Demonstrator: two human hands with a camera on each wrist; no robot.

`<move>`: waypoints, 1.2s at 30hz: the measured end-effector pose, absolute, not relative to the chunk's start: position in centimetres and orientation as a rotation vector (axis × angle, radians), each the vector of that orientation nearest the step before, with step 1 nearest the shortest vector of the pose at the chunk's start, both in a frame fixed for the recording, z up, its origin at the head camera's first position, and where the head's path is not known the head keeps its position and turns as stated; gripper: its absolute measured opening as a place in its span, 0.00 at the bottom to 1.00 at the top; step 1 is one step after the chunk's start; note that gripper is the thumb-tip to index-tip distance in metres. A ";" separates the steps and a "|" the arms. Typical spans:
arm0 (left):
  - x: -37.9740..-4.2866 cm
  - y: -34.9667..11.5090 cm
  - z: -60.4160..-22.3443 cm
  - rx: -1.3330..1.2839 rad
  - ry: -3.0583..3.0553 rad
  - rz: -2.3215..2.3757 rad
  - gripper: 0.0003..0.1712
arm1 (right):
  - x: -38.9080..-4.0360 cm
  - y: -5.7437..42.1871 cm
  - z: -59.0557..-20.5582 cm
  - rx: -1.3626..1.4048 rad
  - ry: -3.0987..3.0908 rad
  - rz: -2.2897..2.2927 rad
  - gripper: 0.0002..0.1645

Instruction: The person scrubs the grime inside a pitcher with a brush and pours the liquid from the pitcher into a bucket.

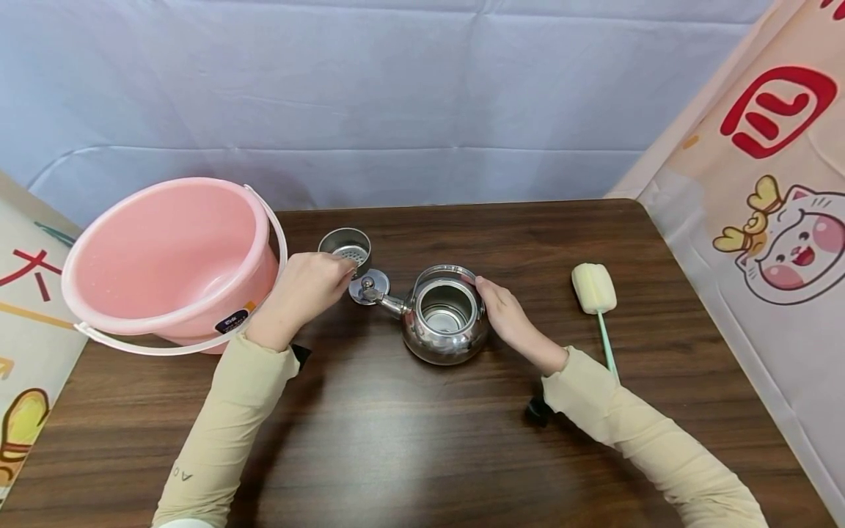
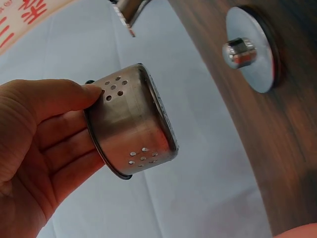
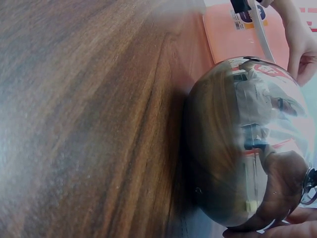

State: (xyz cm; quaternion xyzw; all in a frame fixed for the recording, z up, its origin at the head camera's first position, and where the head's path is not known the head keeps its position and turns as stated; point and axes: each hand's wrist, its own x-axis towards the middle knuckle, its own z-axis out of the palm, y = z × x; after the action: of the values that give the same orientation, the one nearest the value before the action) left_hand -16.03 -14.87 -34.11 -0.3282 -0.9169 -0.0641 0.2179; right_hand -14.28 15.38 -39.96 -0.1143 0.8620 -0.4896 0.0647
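Left of the frame's upper middle, the left hand [image 1: 305,290] pinches the strainer [image 1: 348,249] while the right hand [image 1: 508,315], fingers straight, touches the lidless kettle [image 1: 439,341] at centre, seemingly mid strainer-handling, next needing a steady pinch.

Pale yellow sleeves [image 1: 643,414], bare fingers [image 2: 67,95]
Loose cuffs [image 1: 576,378]; dark letters [image 1: 181,474] mark the left sleeve [image 1: 221,418]; a small black piece [image 1: 301,356] shows beside each cuff.

Dark wood-grain table [image 1: 422,440], pink bucket [image 1: 168,253] standing at left, round lid [image 1: 377,291] lying knob up, steel kettle [image 1: 442,343] upright beside it, sponge brush [image 1: 594,288] lying at right.
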 end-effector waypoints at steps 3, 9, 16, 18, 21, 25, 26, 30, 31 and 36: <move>-16.1 -15.0 -34.5 -0.895 -2.552 -0.181 0.14 | -14.2 15.4 -39.9 -0.350 2.596 -1.484 0.29; -16.3 -15.1 -35.2 -0.858 -2.598 -0.177 0.12 | -14.2 15.4 -39.8 -0.385 2.576 -1.512 0.27; -16.4 -15.5 -35.9 -0.819 -2.621 -0.157 0.10 | -14.2 15.3 -39.8 -0.356 2.626 -1.478 0.28; -16.5 -15.6 -36.0 -0.808 -2.626 -0.157 0.10 | -14.3 15.2 -39.8 -0.346 2.636 -1.473 0.28; -16.5 -15.6 -36.2 -0.793 -2.636 -0.156 0.09 | -14.3 15.2 -39.9 -0.333 2.647 -1.465 0.28; -16.5 -15.7 -36.4 -0.772 -2.646 -0.159 0.09 | -14.3 15.3 -39.9 -0.332 2.656 -1.458 0.27; -16.4 -15.7 -36.4 -0.766 -2.648 -0.160 0.09 | -14.2 15.3 -39.9 -0.333 2.656 -1.457 0.28; -16.4 -15.8 -36.5 -0.737 -2.657 -0.162 0.08 | -14.2 15.3 -39.9 -0.355 2.631 -1.474 0.28; -16.3 -15.8 -36.5 -0.731 -2.662 -0.161 0.08 | -14.2 15.3 -39.9 -0.354 2.628 -1.476 0.28; -16.2 -15.9 -36.7 -0.710 -2.681 -0.158 0.09 | -14.2 15.4 -39.9 -0.354 2.621 -1.481 0.29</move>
State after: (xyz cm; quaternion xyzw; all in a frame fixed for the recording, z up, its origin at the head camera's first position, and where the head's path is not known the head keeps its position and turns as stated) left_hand -16.23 -15.88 -36.73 -0.2512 -0.9492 -0.0560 0.1809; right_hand -14.21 15.36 -39.94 -0.1166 0.8633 -0.4879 0.0553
